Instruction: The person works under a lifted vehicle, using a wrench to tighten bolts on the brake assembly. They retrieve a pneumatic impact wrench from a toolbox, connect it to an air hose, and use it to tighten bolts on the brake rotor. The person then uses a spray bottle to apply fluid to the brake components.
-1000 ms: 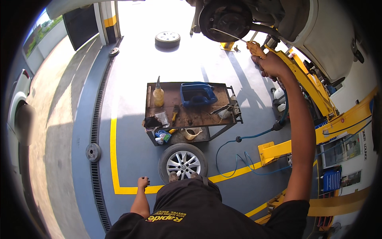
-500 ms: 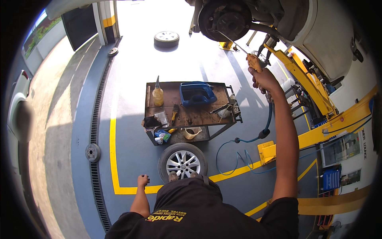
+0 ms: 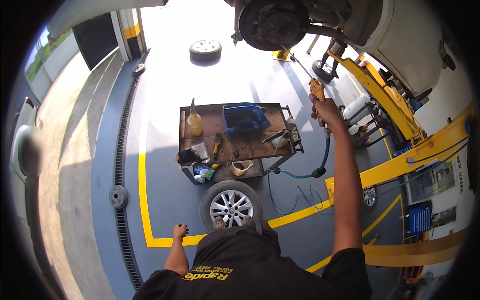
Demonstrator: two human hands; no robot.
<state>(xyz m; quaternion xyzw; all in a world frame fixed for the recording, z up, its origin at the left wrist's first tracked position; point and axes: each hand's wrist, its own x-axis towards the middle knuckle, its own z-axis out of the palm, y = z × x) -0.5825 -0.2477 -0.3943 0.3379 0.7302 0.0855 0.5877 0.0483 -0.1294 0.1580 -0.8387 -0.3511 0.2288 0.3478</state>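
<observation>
My right hand (image 3: pixel 326 110) is raised and wrapped round an orange air blow gun (image 3: pixel 317 89). Its long thin nozzle slants up and left to the lower edge of a dark round brake assembly (image 3: pixel 274 25) under the raised vehicle; whether the tip touches it I cannot tell. A blue air hose (image 3: pixel 327 150) hangs from the gun's handle. Low at my left side, my left hand (image 3: pixel 180 230) has its fingers curled in, with nothing seen in it. The nearest thing to it is a wheel (image 3: pixel 207 192) lying flat by my shoes.
Ahead stands a metal cart (image 3: pixel 240 147) with a blue cut-open container (image 3: pixel 245 118), a squeeze bottle (image 3: pixel 195 124) and a brush (image 3: pixel 217 144). Yellow lift arms (image 3: pixel 372 92) reach in from the right. Another wheel (image 3: pixel 205 49) lies beyond the cart; a brake drum (image 3: pixel 118 196) sits by the floor drain.
My right hand has moved a little left and down with the blow gun. The nozzle tip has shifted right across the brake assembly toward its lower edge. My left hand stays low.
</observation>
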